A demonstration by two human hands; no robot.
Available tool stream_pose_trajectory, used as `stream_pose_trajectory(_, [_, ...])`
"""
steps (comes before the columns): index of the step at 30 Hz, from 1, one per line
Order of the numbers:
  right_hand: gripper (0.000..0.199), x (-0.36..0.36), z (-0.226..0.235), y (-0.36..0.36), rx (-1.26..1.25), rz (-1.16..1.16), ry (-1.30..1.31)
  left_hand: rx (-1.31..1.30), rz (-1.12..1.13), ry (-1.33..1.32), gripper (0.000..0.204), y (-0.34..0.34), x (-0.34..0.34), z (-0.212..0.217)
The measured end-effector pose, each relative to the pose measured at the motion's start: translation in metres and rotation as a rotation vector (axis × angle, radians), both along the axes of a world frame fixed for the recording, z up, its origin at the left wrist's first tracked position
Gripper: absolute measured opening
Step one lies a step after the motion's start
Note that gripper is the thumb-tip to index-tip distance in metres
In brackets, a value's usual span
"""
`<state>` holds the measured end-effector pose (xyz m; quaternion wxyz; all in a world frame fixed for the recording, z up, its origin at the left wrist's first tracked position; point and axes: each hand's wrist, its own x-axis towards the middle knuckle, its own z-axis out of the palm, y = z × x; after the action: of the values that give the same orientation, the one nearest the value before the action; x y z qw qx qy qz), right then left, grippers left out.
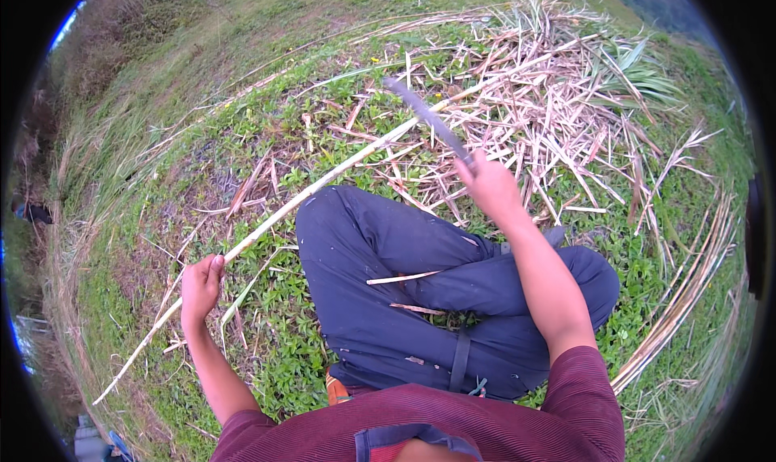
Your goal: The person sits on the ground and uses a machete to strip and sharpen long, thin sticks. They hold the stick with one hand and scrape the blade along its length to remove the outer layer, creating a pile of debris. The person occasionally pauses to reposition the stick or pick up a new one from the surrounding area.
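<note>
A long pale stalk slants from the lower left up to the heap of strips at the upper right. My left hand is closed round it near its lower left end. In my right hand is a knife, its long, slightly blurred blade pointing up and left. The blade crosses the stalk beyond my knees; whether it touches the stalk I cannot tell. The knife's handle is mostly hidden in my fist. A few loose slivers lie on my dark trousers.
A wide heap of dry, split strips covers the grass at the upper right, with green leaves beside it. A bundle of long thin stalks lies to my right. Tall grass and brush stand along the left. My crossed legs fill the middle.
</note>
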<state>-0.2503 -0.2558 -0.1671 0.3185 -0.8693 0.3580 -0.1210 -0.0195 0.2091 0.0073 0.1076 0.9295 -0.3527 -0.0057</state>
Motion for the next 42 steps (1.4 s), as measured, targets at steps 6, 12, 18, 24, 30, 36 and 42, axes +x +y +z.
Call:
stream_pose_trajectory(6, [0.042, 0.010, -0.005, 0.029, -0.215, 0.146, -0.026, 0.040, 0.069, 0.253, 0.047, -0.001, 0.016, -0.002])
stream_pose_trajectory(12, [0.057, -0.020, -0.061, -0.075, -0.012, -0.464, -0.029, -0.032, 0.179, 0.693, 0.049, 0.001, 0.059, -0.009])
stream_pose_trajectory(18, [0.056, 0.000, -0.063, -0.042, 0.252, -0.379, -0.009, 0.168, 0.154, 0.323, 0.043, -0.005, 0.122, -0.064])
stream_pose_trajectory(24, [0.053, 0.006, -0.066, -0.027, 0.272, -0.207, 0.138, 0.382, -0.047, 0.000, 0.064, -0.099, 0.121, -0.110])
stream_pose_trajectory(30, [0.049, 0.002, -0.075, -0.035, 0.279, -0.249, 0.093, 0.372, -0.243, 0.191, 0.055, -0.277, 0.106, -0.148])
stream_pose_trajectory(36, [0.051, 0.005, -0.078, -0.040, 0.276, -0.287, 0.078, 0.478, -0.339, 0.318, 0.054, -0.294, 0.128, -0.211])
stream_pose_trajectory(42, [0.055, 0.023, -0.080, -0.043, 0.365, -0.262, 0.079, 0.291, -0.296, 0.255, 0.029, -0.275, 0.127, -0.216])
